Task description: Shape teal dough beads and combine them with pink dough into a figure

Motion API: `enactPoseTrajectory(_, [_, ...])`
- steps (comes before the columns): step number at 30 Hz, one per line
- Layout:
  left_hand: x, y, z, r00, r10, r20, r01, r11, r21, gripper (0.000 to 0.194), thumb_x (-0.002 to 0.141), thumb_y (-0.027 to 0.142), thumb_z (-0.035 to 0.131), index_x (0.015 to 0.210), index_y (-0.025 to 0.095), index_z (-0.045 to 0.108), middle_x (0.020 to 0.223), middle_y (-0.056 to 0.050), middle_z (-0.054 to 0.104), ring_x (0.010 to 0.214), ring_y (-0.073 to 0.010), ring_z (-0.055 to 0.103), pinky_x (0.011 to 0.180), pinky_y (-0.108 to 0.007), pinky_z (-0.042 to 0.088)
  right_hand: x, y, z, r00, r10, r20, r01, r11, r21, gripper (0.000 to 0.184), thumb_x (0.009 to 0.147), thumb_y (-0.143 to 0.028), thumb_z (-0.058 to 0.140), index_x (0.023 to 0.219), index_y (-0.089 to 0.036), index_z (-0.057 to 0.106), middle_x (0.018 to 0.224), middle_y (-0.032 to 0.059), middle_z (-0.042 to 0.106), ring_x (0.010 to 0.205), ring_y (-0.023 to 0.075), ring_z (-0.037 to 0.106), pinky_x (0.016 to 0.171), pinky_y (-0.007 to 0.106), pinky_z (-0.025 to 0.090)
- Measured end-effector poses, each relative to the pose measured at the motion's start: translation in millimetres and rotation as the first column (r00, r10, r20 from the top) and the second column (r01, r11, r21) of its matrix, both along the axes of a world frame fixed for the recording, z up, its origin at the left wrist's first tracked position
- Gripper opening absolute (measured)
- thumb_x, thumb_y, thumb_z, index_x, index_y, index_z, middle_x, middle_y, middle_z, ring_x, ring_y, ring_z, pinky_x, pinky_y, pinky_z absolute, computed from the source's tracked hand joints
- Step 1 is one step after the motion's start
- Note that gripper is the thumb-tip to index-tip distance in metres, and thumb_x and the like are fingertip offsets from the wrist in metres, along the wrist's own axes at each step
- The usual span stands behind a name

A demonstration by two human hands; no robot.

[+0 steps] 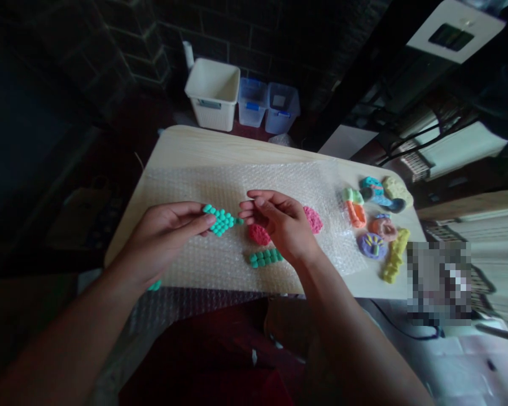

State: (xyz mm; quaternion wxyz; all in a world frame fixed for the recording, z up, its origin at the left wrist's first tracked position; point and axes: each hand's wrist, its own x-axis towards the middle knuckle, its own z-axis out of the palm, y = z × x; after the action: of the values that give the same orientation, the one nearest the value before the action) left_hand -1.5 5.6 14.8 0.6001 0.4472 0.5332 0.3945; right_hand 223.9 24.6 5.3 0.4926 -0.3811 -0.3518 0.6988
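My left hand (165, 231) pinches a turquoise piece (222, 221) between thumb and fingertips. It looks like modelling clay, built from several small balls pressed together, and is held above the bubble wrap. To its right is my right hand (281, 223), fingers stretched out and the thumb close over them, with nothing visible in it. Beneath the right hand, partly hidden, lie a red textured piece (259, 234), a pink textured piece (312, 220) and a green row of balls (265, 258). A bit of turquoise clay (154, 286) shows below my left wrist.
Bubble wrap (186, 192) covers much of the wooden table (203, 141). Several coloured clay shapes, including a purple disc (371, 246) and a yellow strip (395, 256), lie at the right end. A white bin (214, 96) and two clear boxes (254, 104) stand beyond the far edge.
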Motion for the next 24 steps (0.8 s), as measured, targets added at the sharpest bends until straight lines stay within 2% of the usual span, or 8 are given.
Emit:
enactPoseTrajectory(3, [-0.6, 0.7, -1.5, 1.000, -0.005, 0.019, 0.005, 1.000, 0.020, 0.021, 0.083, 0.037, 0.089, 0.091, 0.018, 0.084, 0.088, -0.005, 0.081, 0.080, -0.0179, 0.070, 0.074, -0.027, 0.052, -0.2, -0.1, 3.3, 0.999, 0.009, -0.041, -0.010, 1.000, -0.018, 0.020, 0.091, -0.037, 0.084, 0.102, -0.021, 0.078, 0.099, 0.0062, 0.085, 0.090, 0.0193, 0.081, 0.089, 0.036, 0.066])
enactPoseTrajectory(6, [-0.6, 0.8, -1.2, 0.999, -0.016, 0.033, 0.015, 0.999, 0.038, 0.019, 0.085, 0.037, 0.087, 0.090, 0.018, 0.083, 0.087, -0.005, 0.081, 0.079, -0.0169, 0.069, 0.074, -0.027, 0.052, 0.3, -1.0, 5.8, 0.999, 0.006, -0.051, -0.007, 1.000, -0.016, 0.020, 0.089, -0.036, 0.086, 0.101, -0.021, 0.081, 0.099, 0.0063, 0.086, 0.094, 0.0200, 0.082, 0.090, 0.036, 0.067])
enactPoseTrajectory(13, [0.0, 0.4, 1.5, 0.999, -0.021, 0.032, 0.020, 0.999, 0.037, 0.020, 0.084, 0.036, 0.087, 0.091, 0.018, 0.084, 0.088, -0.007, 0.082, 0.078, -0.0180, 0.070, 0.072, -0.028, 0.052, -0.5, -4.4, 7.5, 0.997, -0.073, 0.033, 0.073, 0.997, 0.020, 0.028, 0.063, -0.031, 0.104, 0.086, -0.029, 0.088, 0.098, 0.0023, 0.087, 0.091, 0.0213, 0.081, 0.090, 0.041, 0.067])
enactPoseTrajectory(16, [-0.6, 0.3, -0.5, 1.000, -0.010, 0.017, 0.010, 0.999, 0.031, 0.020, 0.084, 0.037, 0.088, 0.090, 0.018, 0.084, 0.088, -0.007, 0.082, 0.077, -0.0178, 0.070, 0.072, -0.028, 0.051, -1.6, -4.8, 5.9, 0.989, -0.114, 0.096, 0.112, 0.993, 0.029, 0.030, 0.058, -0.031, 0.106, 0.083, -0.031, 0.089, 0.085, 0.0010, 0.085, 0.078, 0.0191, 0.077, 0.079, 0.038, 0.066])
enactPoseTrajectory(19, [-1.8, 0.1, -2.9, 1.000, -0.015, 0.019, 0.015, 0.999, 0.038, 0.019, 0.085, 0.037, 0.087, 0.090, 0.019, 0.084, 0.087, -0.005, 0.081, 0.078, -0.0170, 0.070, 0.073, -0.027, 0.051, -2.4, -5.0, 4.7, 0.979, -0.138, 0.150, 0.131, 0.990, 0.054, 0.031, 0.056, -0.031, 0.106, 0.081, -0.031, 0.089, 0.078, -0.0001, 0.082, 0.067, 0.0167, 0.070, 0.066, 0.035, 0.059])
enactPoseTrajectory(24, [-3.0, -0.7, -2.4, 0.999, -0.023, 0.035, 0.021, 0.999, 0.042, 0.019, 0.086, 0.037, 0.087, 0.091, 0.019, 0.084, 0.087, -0.005, 0.081, 0.078, -0.0164, 0.069, 0.073, -0.026, 0.051, -2.6, -4.9, 6.9, 0.977, -0.146, 0.152, 0.140, 0.989, 0.046, 0.029, 0.054, -0.037, 0.107, 0.075, -0.029, 0.087, 0.070, -0.0017, 0.076, 0.058, 0.0111, 0.057, 0.056, 0.028, 0.047])
